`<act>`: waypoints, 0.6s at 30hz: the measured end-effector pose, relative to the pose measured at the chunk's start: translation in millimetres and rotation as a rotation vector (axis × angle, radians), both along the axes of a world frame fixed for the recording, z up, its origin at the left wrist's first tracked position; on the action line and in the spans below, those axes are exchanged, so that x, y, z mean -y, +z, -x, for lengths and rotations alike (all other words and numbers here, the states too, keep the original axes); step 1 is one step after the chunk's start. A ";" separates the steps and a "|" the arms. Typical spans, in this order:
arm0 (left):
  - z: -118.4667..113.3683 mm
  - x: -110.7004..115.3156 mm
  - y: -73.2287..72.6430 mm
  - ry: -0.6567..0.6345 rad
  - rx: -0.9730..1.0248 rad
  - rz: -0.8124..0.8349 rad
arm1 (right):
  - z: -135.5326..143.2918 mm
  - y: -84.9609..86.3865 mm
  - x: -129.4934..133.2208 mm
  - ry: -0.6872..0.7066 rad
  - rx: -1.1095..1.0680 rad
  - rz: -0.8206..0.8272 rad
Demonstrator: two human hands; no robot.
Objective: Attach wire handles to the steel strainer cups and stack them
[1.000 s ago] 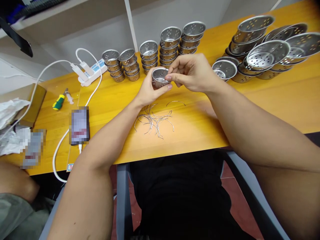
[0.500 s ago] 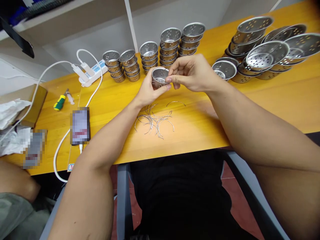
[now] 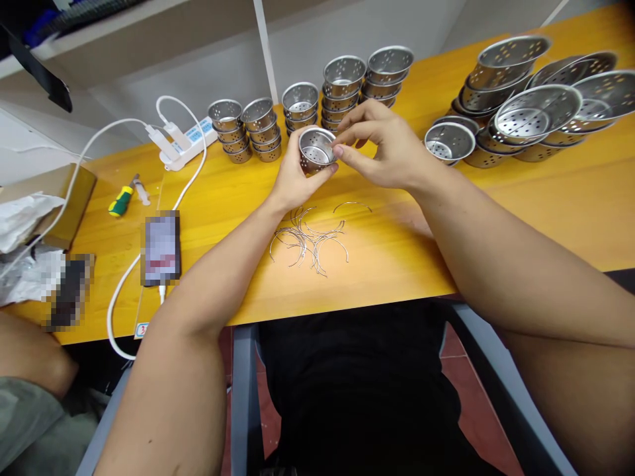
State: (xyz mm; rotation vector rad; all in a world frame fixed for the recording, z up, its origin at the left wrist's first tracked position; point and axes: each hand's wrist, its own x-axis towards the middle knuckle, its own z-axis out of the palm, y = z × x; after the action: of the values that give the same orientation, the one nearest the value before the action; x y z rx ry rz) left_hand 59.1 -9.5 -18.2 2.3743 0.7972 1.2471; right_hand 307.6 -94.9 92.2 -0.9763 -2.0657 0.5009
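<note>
A small perforated metal cup (image 3: pixel 316 147) is tilted so that its open top faces me, held above the table. My left hand (image 3: pixel 292 175) wraps round its left side and underside, with the thumb along the lower front. At the cup's right rim, my right hand (image 3: pixel 374 145) brings thumb and forefinger together in a pinch, the other fingers curled loosely above. Whether a thin wire is also between those fingertips is too small to make out. Below the hands, several curved thin wires (image 3: pixel 310 241) lie in a loose pile on the wooden table (image 3: pixel 397 264).
Behind the hands stand stacks of perforated cups (image 3: pixel 300 99). Larger perforated cups (image 3: pixel 538 112) are piled at the right. Leftward are a power strip (image 3: pixel 186 149) with white cables, a phone (image 3: pixel 161 248) and a screwdriver (image 3: pixel 120 201). Another person's knee (image 3: pixel 34 350) shows at far left.
The cup has tipped slightly more towards me, showing more of its inside. My right hand's fingers have lifted and spread a little at the rim. The wire pile lies unchanged.
</note>
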 end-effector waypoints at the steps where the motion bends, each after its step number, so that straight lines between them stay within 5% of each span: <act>1: 0.0 0.2 -1.2 0.001 -0.010 -0.011 | 0.8 -1.7 -0.1 0.011 0.035 -0.027; 8: 5.9 -0.9 -8.4 -0.018 -0.035 -0.029 | 8.3 -11.6 3.0 0.071 0.171 0.062; 18: 1.3 -15.2 -20.5 -0.124 -0.037 -0.037 | 14.7 -19.6 0.8 0.025 0.075 0.014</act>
State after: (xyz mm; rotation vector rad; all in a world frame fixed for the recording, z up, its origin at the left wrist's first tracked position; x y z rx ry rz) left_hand 57.8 5.7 -38.8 2.4415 0.6316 1.1810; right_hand 292.9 -95.7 72.6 -0.9919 -2.1465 0.4990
